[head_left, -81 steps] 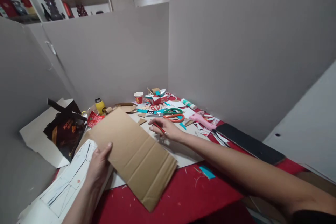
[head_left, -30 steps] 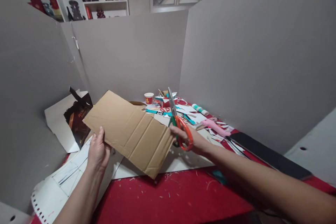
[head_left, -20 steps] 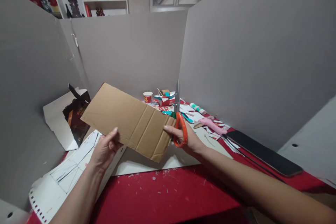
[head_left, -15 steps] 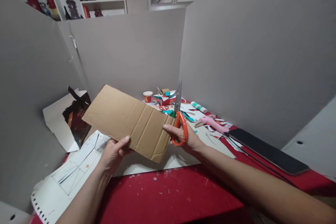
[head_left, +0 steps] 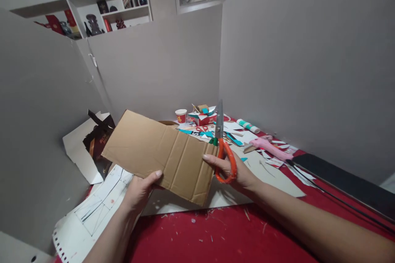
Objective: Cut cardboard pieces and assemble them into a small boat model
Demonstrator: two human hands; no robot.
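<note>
A flat brown sheet of cardboard [head_left: 145, 144], creased across its right part, is held tilted above the table. My left hand [head_left: 143, 189] grips its lower edge, thumb on top and the other fingers hidden underneath. At the right end, my right hand [head_left: 230, 168] presses its thumb on the cardboard and also holds scissors [head_left: 219, 125] by their orange handles. The scissors' blades point up and look closed, apart from the cardboard's face. Below the left side lies a spiral-punched sheet of paper [head_left: 101, 205] with ruled pencil or ink lines.
Paper scraps, a paper cup [head_left: 181, 116] and a red box [head_left: 206, 120] stand at the back. To the right lie a pink glue gun [head_left: 268, 148] with a black cord, a green-and-white tube [head_left: 247, 126] and a long black board [head_left: 342, 181]. Grey partitions [head_left: 173, 65] enclose the red table [head_left: 191, 242].
The whole view has shifted, so everything appears farther right and slightly lower. Both hands keep the same hold on the cardboard and scissors.
</note>
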